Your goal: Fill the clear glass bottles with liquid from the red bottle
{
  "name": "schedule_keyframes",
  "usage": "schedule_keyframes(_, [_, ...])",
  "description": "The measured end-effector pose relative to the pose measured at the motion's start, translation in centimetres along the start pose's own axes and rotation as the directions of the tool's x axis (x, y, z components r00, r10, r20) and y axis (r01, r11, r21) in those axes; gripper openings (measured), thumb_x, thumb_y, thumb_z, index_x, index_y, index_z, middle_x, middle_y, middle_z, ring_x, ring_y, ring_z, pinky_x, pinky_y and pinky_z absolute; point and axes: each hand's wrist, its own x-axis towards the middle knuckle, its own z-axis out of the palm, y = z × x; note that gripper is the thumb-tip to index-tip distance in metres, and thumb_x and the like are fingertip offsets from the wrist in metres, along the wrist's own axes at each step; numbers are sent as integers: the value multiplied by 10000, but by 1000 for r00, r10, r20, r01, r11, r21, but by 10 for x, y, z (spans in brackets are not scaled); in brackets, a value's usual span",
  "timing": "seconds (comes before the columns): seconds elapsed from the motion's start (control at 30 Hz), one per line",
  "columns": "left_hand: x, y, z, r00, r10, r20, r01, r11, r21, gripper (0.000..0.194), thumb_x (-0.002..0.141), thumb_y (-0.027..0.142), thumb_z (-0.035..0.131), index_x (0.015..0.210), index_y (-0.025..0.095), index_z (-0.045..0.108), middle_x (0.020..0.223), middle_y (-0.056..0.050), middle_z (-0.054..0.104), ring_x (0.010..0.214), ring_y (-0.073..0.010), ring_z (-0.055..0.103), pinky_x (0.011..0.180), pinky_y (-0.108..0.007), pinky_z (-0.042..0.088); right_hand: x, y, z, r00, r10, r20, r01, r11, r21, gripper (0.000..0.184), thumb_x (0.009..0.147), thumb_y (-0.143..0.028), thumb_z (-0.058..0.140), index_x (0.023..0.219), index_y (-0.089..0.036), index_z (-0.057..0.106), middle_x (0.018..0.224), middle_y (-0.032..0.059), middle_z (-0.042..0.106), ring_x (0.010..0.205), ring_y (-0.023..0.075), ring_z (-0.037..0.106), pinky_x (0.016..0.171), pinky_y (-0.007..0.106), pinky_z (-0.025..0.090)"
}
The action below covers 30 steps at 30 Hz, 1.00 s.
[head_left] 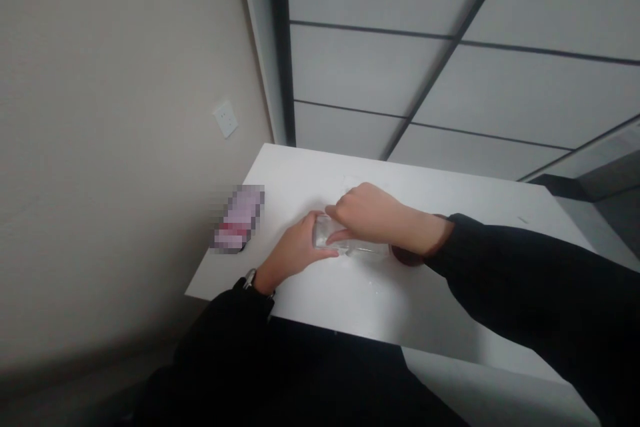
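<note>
Head view: left hand (pixel 295 247) and right hand (pixel 373 213) clamp their grip on a clear bottle (pixel 363 251) lying sideways between them.

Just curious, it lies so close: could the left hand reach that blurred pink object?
Probably yes: nothing shows between the left hand and the blurred pink object on the white table, though that hand grips a clear bottle.

An office, it seems — gridded ceiling panels (pixel 370 67), wall socket (pixel 225 119), white desk (pixel 320 173)

A blurred pink object (pixel 238 219) on the white table (pixel 295 173); a wall socket (pixel 225 119)
</note>
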Motion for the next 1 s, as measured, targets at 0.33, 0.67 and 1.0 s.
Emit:
schedule_keyframes(0.33, [1, -4, 2, 999, 41, -18, -42, 999, -16, 720, 759, 461, 873, 1333, 202, 523, 1334, -142, 680, 1214, -365, 672, 1008, -498, 550, -7, -7, -1, 1000, -18, -10, 18, 997, -77, 388, 924, -421, 764, 1161, -127, 674, 986, 138, 786, 885, 281, 751, 642, 329, 423])
schedule_keyframes(0.67, [1, 0, 1, 1000, 18, -7, -18, 1000, 21, 748, 759, 437, 873, 1364, 195, 507, 1371, -160, 666, 1246, -385, 667, 1020, -514, 545, -14, -9, -7, 998, -30, -46, 31, 999, 30, 725, 850, -415, 821, 1449, -150, 511, 1123, 162, 767, 942, 304, 741, 678, 336, 455])
schedule_keyframes(1.0, [2, 0, 0, 1000, 27, 12, -28, 999, 42, 699, 781, 390, 862, 1355, 218, 501, 1390, -150, 658, 1263, -376, 658, 1049, -522, 534, -13, -2, -7, 998, -66, -25, 65, 998, -23, 605, 895, -146, 714, 1470, -187, 528, 1072, 118, 761, 900, 257, 717, 694, 326, 454])
